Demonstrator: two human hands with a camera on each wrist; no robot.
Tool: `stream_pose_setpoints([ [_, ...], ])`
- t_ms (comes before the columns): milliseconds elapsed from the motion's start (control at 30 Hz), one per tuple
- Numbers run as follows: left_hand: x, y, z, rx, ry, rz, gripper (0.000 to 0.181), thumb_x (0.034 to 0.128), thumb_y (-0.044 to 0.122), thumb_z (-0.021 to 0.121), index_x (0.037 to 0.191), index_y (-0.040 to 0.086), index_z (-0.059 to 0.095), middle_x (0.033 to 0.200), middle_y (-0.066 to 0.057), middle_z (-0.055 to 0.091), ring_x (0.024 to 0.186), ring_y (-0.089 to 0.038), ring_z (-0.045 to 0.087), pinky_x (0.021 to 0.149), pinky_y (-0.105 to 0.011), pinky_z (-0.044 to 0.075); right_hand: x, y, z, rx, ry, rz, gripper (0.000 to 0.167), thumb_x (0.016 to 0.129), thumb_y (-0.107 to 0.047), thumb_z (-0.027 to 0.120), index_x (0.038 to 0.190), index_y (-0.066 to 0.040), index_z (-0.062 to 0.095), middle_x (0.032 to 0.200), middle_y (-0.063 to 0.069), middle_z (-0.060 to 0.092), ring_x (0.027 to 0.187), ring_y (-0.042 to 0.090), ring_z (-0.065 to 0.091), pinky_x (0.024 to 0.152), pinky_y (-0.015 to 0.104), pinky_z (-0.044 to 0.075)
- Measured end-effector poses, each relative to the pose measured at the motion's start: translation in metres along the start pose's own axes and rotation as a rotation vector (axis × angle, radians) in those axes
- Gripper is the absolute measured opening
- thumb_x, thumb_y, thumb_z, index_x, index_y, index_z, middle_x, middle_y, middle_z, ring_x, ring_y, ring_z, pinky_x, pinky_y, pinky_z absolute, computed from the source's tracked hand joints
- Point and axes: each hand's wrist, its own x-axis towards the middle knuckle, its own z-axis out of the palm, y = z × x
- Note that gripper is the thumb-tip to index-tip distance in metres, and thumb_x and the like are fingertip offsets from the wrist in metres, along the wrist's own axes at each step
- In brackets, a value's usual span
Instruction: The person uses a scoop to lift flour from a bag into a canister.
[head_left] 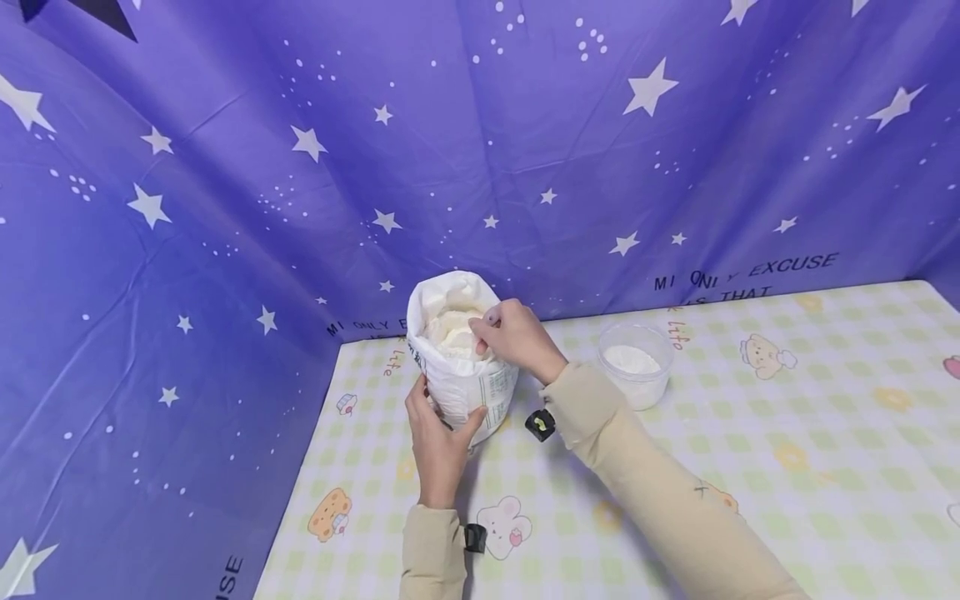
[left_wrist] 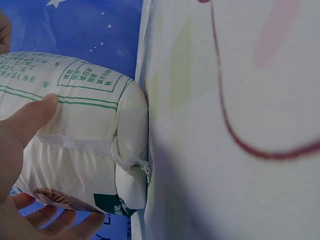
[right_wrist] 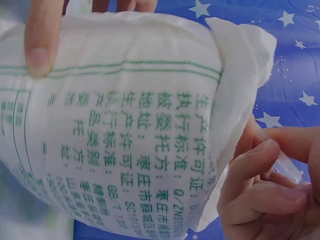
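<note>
A white woven flour bag with green print stands upright on the table, its mouth rolled open on pale powder. My left hand grips the bag low down, thumb on the near side, fingers round the other; the left wrist view shows this thumb against the print. At the bag's mouth my right hand pinches a clear plastic handle in curled fingers. The handle's other end is hidden, so its kind cannot be told.
Right of the bag is a clear round plastic tub with white powder in it. A checked cloth with cartoon prints covers the table. Behind and to the left hangs a blue star-patterned curtain.
</note>
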Motion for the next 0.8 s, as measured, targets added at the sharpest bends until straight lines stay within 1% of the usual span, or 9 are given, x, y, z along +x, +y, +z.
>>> stream_pose_setpoints([
  [100,0.0,-0.001,0.0,-0.001,-0.001,0.004,0.099,0.0702,0.028,0.09,0.147,0.004,0.033,0.134,-0.018,0.046,0.124,-0.031,0.049,0.103,-0.047,0.048,-0.001,0.002,0.0,0.062,-0.004,0.008,0.039,0.099,-0.026,0.056,0.066,-0.008,0.068,0.055,-0.001,0.059,0.044,0.008,0.031,0.042,0.022,0.026],
  [233,0.0,-0.002,0.0,-0.001,-0.002,0.007,0.099,0.0705,0.029,0.09,0.147,0.004,0.033,0.134,-0.018,0.045,0.125,-0.031,0.049,0.103,-0.047,0.048,-0.001,0.004,0.001,0.138,0.008,0.019,0.038,0.099,-0.024,0.056,0.068,-0.005,0.069,0.062,0.002,0.065,0.051,0.01,0.038,0.048,0.023,0.031],
  [333,0.0,-0.002,0.001,0.004,-0.001,0.009,0.1,0.0705,0.029,0.09,0.147,0.004,0.032,0.134,-0.018,0.045,0.125,-0.031,0.049,0.103,-0.047,0.048,-0.002,0.007,0.002,0.186,0.02,0.051,0.036,0.099,-0.022,0.057,0.071,-0.004,0.069,0.063,0.001,0.065,0.057,0.011,0.043,0.053,0.023,0.035],
  [400,-0.001,-0.002,0.001,0.008,-0.002,0.009,0.1,0.0705,0.03,0.09,0.148,0.004,0.032,0.134,-0.018,0.045,0.125,-0.031,0.049,0.103,-0.047,0.048,-0.002,0.009,0.002,0.222,0.028,0.076,0.035,0.099,-0.021,0.057,0.072,-0.003,0.069,0.062,0.0,0.064,0.057,0.01,0.044,0.053,0.021,0.036],
  [467,-0.001,-0.002,0.001,0.01,-0.001,0.012,0.1,0.0704,0.03,0.09,0.147,0.003,0.032,0.134,-0.018,0.045,0.125,-0.032,0.05,0.102,-0.047,0.049,-0.002,0.011,0.002,0.258,0.032,0.095,0.034,0.099,-0.021,0.056,0.074,-0.002,0.069,0.061,-0.002,0.063,0.055,0.008,0.043,0.05,0.02,0.035],
  [567,-0.001,-0.001,0.0,0.013,0.0,0.012,0.1,0.0701,0.029,0.09,0.147,0.003,0.033,0.134,-0.019,0.046,0.124,-0.032,0.05,0.103,-0.046,0.048,-0.001,0.014,0.001,0.307,0.033,0.111,0.033,0.1,-0.02,0.056,0.076,0.0,0.068,0.06,-0.002,0.062,0.052,0.007,0.042,0.047,0.019,0.032],
  [700,0.0,0.0,0.0,0.014,-0.001,0.005,0.1,0.07,0.028,0.091,0.147,0.003,0.033,0.133,-0.019,0.046,0.125,-0.032,0.05,0.104,-0.047,0.048,-0.001,0.017,-0.001,0.344,0.034,0.126,0.032,0.1,-0.021,0.056,0.083,0.002,0.069,0.062,-0.004,0.065,0.056,0.007,0.047,0.049,0.018,0.034],
  [800,0.0,0.0,0.0,0.015,-0.002,0.001,0.1,0.0697,0.027,0.091,0.147,0.003,0.033,0.133,-0.019,0.046,0.125,-0.032,0.05,0.104,-0.047,0.048,-0.002,0.02,-0.004,0.372,0.038,0.133,0.032,0.101,-0.022,0.056,0.088,0.003,0.07,0.063,-0.004,0.066,0.058,0.007,0.052,0.053,0.017,0.038],
])
